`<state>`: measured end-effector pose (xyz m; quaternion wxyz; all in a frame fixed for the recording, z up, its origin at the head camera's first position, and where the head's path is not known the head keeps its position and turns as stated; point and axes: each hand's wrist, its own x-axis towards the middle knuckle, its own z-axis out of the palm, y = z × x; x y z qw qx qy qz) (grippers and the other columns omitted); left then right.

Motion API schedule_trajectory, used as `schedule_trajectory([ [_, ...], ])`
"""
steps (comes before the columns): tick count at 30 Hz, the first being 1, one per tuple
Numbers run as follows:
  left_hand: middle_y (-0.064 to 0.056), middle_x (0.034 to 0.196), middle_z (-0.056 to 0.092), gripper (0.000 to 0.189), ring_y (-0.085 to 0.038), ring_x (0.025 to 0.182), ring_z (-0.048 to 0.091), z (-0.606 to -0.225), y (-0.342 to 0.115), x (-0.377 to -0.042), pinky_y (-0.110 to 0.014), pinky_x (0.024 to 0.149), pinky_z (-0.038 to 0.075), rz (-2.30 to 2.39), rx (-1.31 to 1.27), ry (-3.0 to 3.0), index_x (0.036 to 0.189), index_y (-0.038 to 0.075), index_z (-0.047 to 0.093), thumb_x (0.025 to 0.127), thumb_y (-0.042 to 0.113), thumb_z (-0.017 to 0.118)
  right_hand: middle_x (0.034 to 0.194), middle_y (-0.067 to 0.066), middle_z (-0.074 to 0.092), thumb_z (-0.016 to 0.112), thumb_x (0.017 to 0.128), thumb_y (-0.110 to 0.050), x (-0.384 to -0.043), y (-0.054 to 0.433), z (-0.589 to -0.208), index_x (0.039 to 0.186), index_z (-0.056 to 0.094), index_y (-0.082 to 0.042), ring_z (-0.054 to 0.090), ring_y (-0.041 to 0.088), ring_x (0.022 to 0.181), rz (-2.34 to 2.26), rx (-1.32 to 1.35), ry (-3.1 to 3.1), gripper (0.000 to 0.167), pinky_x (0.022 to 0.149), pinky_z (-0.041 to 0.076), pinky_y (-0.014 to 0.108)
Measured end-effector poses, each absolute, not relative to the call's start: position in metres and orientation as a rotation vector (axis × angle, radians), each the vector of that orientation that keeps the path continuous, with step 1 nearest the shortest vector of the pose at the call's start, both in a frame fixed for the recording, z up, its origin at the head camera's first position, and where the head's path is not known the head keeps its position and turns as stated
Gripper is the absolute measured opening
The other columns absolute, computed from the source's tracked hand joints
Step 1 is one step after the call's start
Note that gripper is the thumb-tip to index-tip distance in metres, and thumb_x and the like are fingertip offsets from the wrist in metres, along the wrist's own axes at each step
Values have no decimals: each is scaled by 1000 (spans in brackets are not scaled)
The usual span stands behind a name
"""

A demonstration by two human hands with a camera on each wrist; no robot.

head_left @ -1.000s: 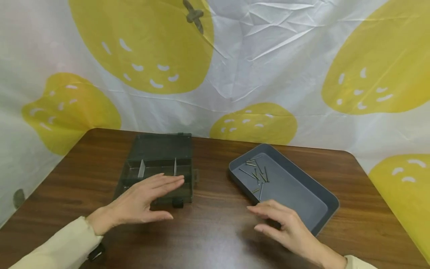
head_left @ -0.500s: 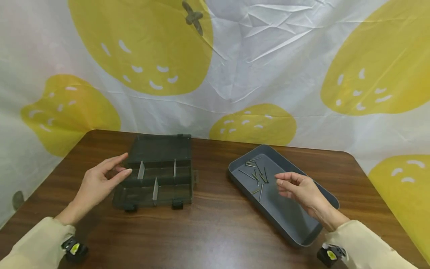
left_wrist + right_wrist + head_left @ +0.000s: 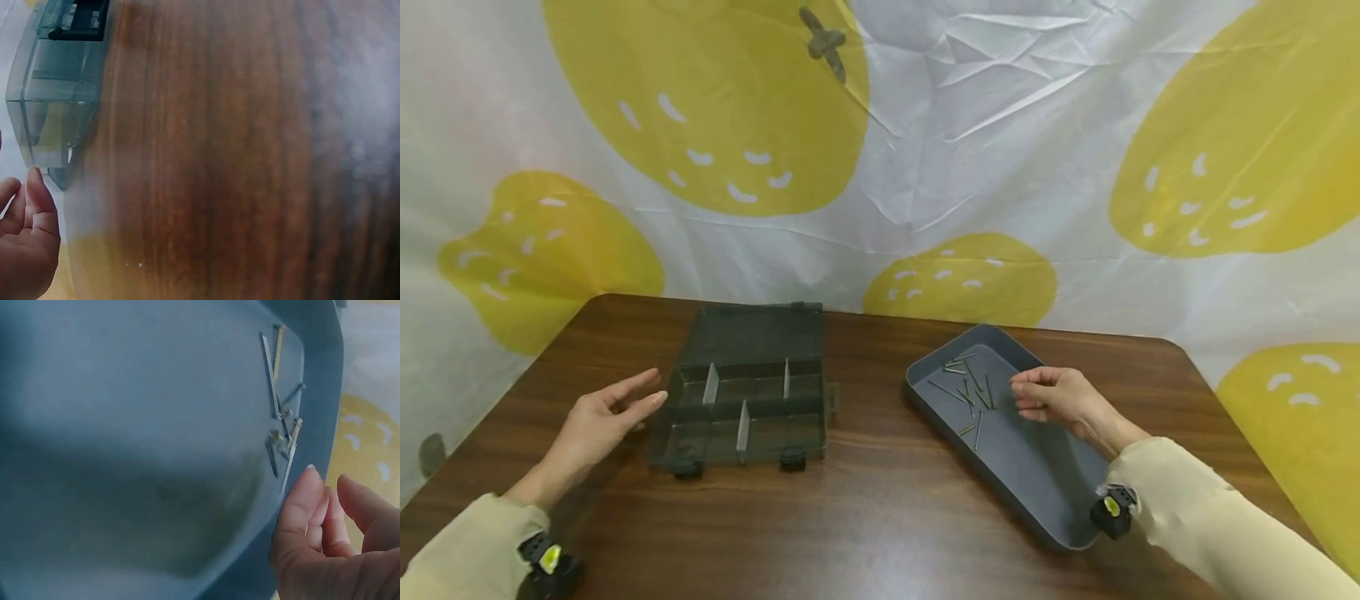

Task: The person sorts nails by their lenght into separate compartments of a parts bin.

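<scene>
Screws (image 3: 967, 392): there they were, a criss-crossed scatter in the tray's far-left end, none of them gripped.
Tray (image 3: 1030, 471): it lay slantwise on the table (image 3: 865, 508), screws inside.
Right hand (image 3: 1063, 404): here came the change! Over the tray, it had edged forward from a moment earlier, fingers curved and released, grasping nothing; that seemed to bring the screws within easier reach, with work on them looking barely begun.
Box (image 3: 730, 456): left of the tray, lid (image 3: 756, 333) laid back, dividers (image 3: 711, 383) upright.
Left hand (image 3: 583, 429): well left of the tray, past the box, it had drawn off from in front of it, loosely bent and holding nothing; contact with the box, I couldn't tell.
Right wrist view: it caught thread on a brassy screw and a gap between thumb and fingertips, which the head view bunched together.
Left wrist view: no tray, but the box's see-through side and a dark latch (image 3: 87, 22) loomed close.
</scene>
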<state>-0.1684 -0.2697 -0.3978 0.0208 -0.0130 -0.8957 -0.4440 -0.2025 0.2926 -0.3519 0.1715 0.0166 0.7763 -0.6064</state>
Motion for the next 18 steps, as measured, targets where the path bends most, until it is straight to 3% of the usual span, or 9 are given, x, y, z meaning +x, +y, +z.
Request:
schedule_trajectory([
  [3, -25, 136, 47, 61, 6, 79, 56, -400, -269, -169, -20, 65, 52, -1418, -85, -2777, 142, 4, 41, 94, 38, 57, 80, -8, 65, 57, 93, -6, -209, 293, -346, 96, 66, -9, 63, 7, 71, -1704, 55, 2194, 10, 69, 55, 22],
  [11, -25, 140, 41, 62, 12, 82, 54, -407, -268, -165, -19, 68, 53, -1488, -53, -2755, 142, 3, 40, 94, 39, 56, 76, -5, 64, 56, 93, -3, -226, 280, -353, 108, 59, 8, 61, 6, 66, -1626, 80, 2269, 19, 65, 55, 21],
  [18, -24, 142, 39, 62, 15, 84, 52, -409, -263, -164, -19, 69, 53, -1525, -25, -2732, 142, 5, 40, 94, 41, 55, 69, -4, 59, 59, 91, -3, -231, 275, -370, 96, 62, 3, 59, 6, 59, -1578, 163, 2310, 9, 58, 54, 21],
])
